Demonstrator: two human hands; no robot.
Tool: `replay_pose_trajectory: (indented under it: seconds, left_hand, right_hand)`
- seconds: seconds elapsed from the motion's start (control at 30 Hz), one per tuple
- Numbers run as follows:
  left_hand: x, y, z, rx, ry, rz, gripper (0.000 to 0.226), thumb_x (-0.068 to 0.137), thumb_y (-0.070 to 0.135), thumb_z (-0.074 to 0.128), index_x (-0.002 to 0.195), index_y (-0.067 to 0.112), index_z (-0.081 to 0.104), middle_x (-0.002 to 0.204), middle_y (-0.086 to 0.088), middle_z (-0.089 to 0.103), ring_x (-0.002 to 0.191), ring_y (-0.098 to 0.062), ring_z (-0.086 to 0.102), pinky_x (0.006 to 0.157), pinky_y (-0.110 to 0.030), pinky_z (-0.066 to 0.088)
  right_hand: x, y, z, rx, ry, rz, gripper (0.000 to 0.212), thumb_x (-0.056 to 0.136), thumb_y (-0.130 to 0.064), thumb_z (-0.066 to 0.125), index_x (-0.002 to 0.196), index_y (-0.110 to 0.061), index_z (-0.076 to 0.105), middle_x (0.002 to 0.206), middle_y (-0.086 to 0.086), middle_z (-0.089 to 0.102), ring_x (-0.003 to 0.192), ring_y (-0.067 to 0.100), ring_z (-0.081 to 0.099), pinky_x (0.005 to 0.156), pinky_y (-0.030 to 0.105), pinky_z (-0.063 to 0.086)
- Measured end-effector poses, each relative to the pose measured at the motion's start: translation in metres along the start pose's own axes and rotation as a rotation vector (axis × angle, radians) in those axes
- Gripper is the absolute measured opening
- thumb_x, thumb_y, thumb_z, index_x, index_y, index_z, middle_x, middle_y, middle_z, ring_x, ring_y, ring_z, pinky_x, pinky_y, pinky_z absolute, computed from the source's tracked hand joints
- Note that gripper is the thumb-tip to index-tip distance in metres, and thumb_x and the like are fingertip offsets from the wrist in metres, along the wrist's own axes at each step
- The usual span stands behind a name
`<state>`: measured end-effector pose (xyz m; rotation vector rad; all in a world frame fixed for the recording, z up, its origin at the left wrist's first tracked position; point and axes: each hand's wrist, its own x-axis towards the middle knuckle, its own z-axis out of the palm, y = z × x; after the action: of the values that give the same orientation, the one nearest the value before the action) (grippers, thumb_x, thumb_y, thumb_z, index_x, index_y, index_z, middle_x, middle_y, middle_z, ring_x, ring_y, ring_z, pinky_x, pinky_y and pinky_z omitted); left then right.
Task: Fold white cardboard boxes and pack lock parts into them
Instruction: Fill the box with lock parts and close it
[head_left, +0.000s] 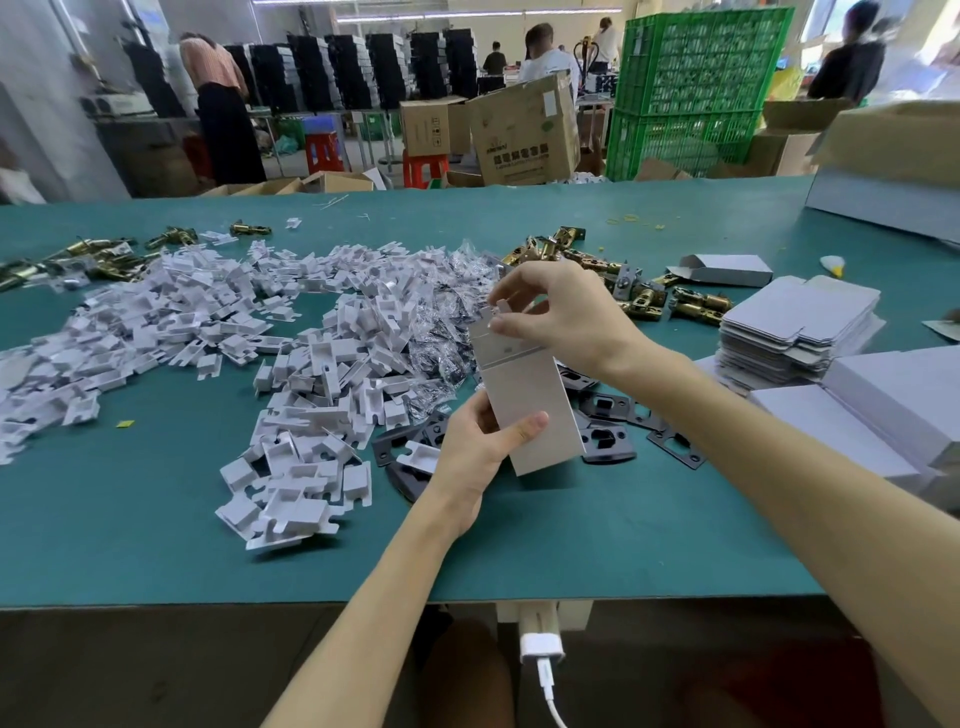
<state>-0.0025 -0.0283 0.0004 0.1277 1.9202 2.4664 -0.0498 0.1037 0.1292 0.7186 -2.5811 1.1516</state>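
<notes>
White box (531, 400), top partly behind right hand (563, 314)

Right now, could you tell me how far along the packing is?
Done: closed white boxes lie at the right. In hand: the left hand holds one box while the right hand pinches its top flap. Left: a stack of flat blanks, white inserts, brass latches and black plates.

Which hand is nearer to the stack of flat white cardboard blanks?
Right. The right hand lies left of the stack, at its height; the left hand is farther left, nearer the person.
</notes>
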Motion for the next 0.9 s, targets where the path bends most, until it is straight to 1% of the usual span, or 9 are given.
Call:
replay_pose_trajectory:
  seconds: [0.17,0.27,0.33,0.37,0.53,0.67,0.73,0.83,0.9]
  left_hand:
    - [0.0,0.001,0.0,0.006,0.01,0.003,0.059,0.074,0.027,0.086,0.128,0.013,0.066,0.118,-0.002,0.077,0.111,-0.017,0.072,0.088,-0.026,0.058]
    - [0.0,0.001,0.001,0.009,0.01,0.001,0.06,0.074,0.027,0.086,0.128,0.013,0.065,0.118,-0.001,0.077,0.111,-0.018,0.072,0.089,-0.027,0.058]
    - [0.0,0.001,0.001,0.011,0.006,-0.001,0.059,0.073,0.027,0.087,0.127,0.014,0.066,0.118,0.0,0.077,0.112,-0.017,0.072,0.089,-0.028,0.058]
    - [0.0,0.001,0.001,0.01,0.004,-0.001,0.059,0.074,0.027,0.086,0.128,0.015,0.066,0.118,0.0,0.077,0.112,-0.017,0.072,0.089,-0.027,0.058]
    - [-0.001,0.002,0.001,0.003,-0.008,0.005,0.054,0.077,0.024,0.085,0.127,0.015,0.066,0.118,-0.001,0.077,0.111,-0.016,0.072,0.086,-0.024,0.058]
    - [-0.001,0.001,0.001,0.02,-0.017,0.001,0.05,0.084,0.015,0.083,0.13,0.011,0.064,0.121,-0.004,0.076,0.115,-0.019,0.071,0.09,-0.028,0.058]
    - [0.0,-0.001,0.001,0.03,-0.021,-0.001,0.049,0.084,0.014,0.083,0.13,0.011,0.065,0.121,-0.004,0.076,0.115,-0.02,0.071,0.092,-0.029,0.058]
    - [0.0,-0.001,0.0,0.044,-0.015,0.001,0.045,0.085,0.012,0.082,0.127,0.011,0.066,0.12,-0.005,0.076,0.113,-0.019,0.071,0.092,-0.029,0.059]
    - [0.0,-0.001,0.0,0.049,-0.009,-0.001,0.043,0.086,0.012,0.082,0.126,0.012,0.066,0.12,-0.005,0.076,0.113,-0.019,0.071,0.094,-0.03,0.058]
  right_hand:
    - [-0.003,0.01,-0.002,-0.04,0.001,0.021,0.015,0.088,-0.01,0.078,0.101,-0.012,0.071,0.092,0.001,0.073,0.089,0.017,0.07,0.088,0.035,0.058]
    - [-0.005,0.011,-0.004,0.03,0.048,0.05,0.019,0.086,-0.016,0.081,0.102,-0.01,0.072,0.09,-0.001,0.074,0.084,0.014,0.072,0.083,0.029,0.059]
    - [-0.005,0.01,-0.006,0.098,0.061,0.058,0.024,0.084,-0.018,0.083,0.103,-0.009,0.072,0.09,0.001,0.075,0.085,0.016,0.073,0.08,0.028,0.06]
    - [-0.004,0.009,-0.006,0.084,0.044,0.045,0.024,0.084,-0.019,0.083,0.104,-0.009,0.072,0.091,0.001,0.075,0.086,0.016,0.073,0.081,0.028,0.06]
    - [-0.008,0.01,-0.004,-0.132,-0.034,-0.066,0.019,0.088,-0.014,0.079,0.105,-0.01,0.071,0.099,0.004,0.071,0.091,0.018,0.067,0.088,0.038,0.056]
    - [-0.013,0.016,-0.008,-0.286,-0.076,-0.132,0.015,0.093,-0.012,0.072,0.108,-0.013,0.072,0.1,0.002,0.061,0.092,0.02,0.061,0.089,0.04,0.052]
    - [-0.016,0.018,-0.01,-0.337,-0.075,-0.141,0.012,0.095,-0.015,0.07,0.107,-0.014,0.074,0.103,0.002,0.058,0.096,0.021,0.059,0.09,0.042,0.051]
    - [-0.018,0.022,-0.013,-0.454,-0.106,-0.151,0.014,0.097,-0.022,0.068,0.102,-0.014,0.078,0.115,0.003,0.054,0.114,0.022,0.046,0.101,0.039,0.044]
    - [-0.019,0.025,-0.014,-0.466,-0.106,-0.142,0.018,0.099,-0.024,0.066,0.103,-0.012,0.079,0.121,0.003,0.054,0.118,0.021,0.043,0.103,0.034,0.041]
